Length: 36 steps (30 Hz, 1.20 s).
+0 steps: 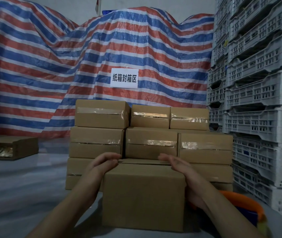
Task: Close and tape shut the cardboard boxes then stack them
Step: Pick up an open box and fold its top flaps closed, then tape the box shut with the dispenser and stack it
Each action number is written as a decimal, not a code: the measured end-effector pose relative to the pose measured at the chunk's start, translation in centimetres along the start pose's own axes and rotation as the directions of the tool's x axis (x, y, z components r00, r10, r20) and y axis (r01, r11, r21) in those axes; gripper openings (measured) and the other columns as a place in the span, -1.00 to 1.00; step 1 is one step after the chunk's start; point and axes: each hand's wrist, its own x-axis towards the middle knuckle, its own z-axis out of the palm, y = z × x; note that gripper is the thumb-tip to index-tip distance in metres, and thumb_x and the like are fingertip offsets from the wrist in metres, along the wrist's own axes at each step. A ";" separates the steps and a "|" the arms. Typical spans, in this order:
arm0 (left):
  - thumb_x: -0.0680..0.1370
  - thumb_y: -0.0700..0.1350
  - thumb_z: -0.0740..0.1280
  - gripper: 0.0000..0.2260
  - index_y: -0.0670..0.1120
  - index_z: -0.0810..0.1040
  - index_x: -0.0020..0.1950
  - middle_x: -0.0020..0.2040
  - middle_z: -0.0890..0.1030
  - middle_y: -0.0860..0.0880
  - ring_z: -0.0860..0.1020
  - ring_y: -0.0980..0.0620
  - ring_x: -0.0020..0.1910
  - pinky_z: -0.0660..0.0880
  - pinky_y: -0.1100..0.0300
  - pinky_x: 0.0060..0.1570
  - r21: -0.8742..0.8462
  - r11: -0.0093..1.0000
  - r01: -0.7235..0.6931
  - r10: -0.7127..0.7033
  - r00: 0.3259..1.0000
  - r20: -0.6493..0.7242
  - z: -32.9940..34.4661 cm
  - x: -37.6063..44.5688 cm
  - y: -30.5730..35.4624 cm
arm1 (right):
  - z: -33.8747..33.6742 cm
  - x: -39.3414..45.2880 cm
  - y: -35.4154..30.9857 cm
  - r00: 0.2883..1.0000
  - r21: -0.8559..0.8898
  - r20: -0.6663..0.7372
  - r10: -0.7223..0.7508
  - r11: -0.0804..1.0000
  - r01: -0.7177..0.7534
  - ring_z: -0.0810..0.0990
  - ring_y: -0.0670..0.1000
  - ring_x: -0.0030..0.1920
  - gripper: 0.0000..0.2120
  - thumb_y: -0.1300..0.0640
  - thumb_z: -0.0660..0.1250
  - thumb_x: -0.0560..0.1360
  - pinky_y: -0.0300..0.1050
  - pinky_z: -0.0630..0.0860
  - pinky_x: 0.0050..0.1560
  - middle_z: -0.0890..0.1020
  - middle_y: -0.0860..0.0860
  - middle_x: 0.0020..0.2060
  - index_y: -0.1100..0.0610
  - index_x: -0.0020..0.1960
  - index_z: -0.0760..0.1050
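Both hands, the left hand (105, 163) and right hand (176, 164), lie open on the plain box (143, 196), pushing its top shut, so I think tape comes next.

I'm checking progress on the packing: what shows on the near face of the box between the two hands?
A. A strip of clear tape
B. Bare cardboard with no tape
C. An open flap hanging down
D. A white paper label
B: the near box, between the left hand and the right hand, shows bare cardboard, unlike the taped stacked boxes behind.
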 end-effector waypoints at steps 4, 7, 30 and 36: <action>0.55 -0.16 0.31 -0.81 0.06 0.69 -0.11 -0.08 0.67 -0.02 0.57 -0.11 -0.02 0.49 0.00 -0.04 0.047 0.999 0.010 -0.010 1.000 0.000 -0.2 0.4 -0.2 | 0.1 0.5 0.1 0.998 -0.060 -0.069 0.013 0.998 -0.017 0.69 0.05 0.09 -0.67 -0.09 0.45 0.28 0.01 0.58 0.09 0.73 -0.07 0.04 0.04 -0.02 0.75; 0.56 -0.18 0.30 -0.79 0.05 0.69 -0.14 -0.13 0.68 0.03 0.57 -0.08 -0.04 0.47 0.07 -0.07 0.134 0.991 0.008 -0.016 0.998 0.060 -0.6 0.6 0.7 | 0.1 0.6 0.1 0.996 -0.075 -0.091 0.017 0.997 -0.024 0.67 0.11 0.08 -0.71 -0.06 0.44 0.30 -0.02 0.56 0.02 0.75 0.01 -0.03 0.03 -0.06 0.75; 0.68 0.14 -0.02 -0.56 0.12 0.20 0.56 0.55 0.25 0.10 0.21 0.08 0.51 0.13 0.26 0.24 0.841 0.401 -0.362 -0.208 0.859 0.469 5.7 -0.3 6.3 | -3.1 -2.5 -3.6 0.981 -0.787 -0.082 -0.177 0.615 0.045 0.55 -0.18 -0.10 -0.70 -0.28 0.17 0.56 -0.18 0.50 -0.15 0.60 -0.12 -0.06 -0.13 0.06 0.53; 0.68 0.15 -0.01 -0.61 0.13 0.30 0.49 0.25 0.46 0.15 0.41 0.27 0.12 0.27 0.34 0.04 0.786 0.562 -0.259 -0.229 0.864 0.449 4.8 0.2 7.5 | -7.3 -7.0 -2.7 0.973 -0.963 -0.228 0.045 -0.157 -0.218 0.60 -0.10 -0.08 -0.41 -0.52 0.03 0.48 -0.11 0.58 -0.03 0.62 -0.08 -0.06 -0.11 0.16 0.50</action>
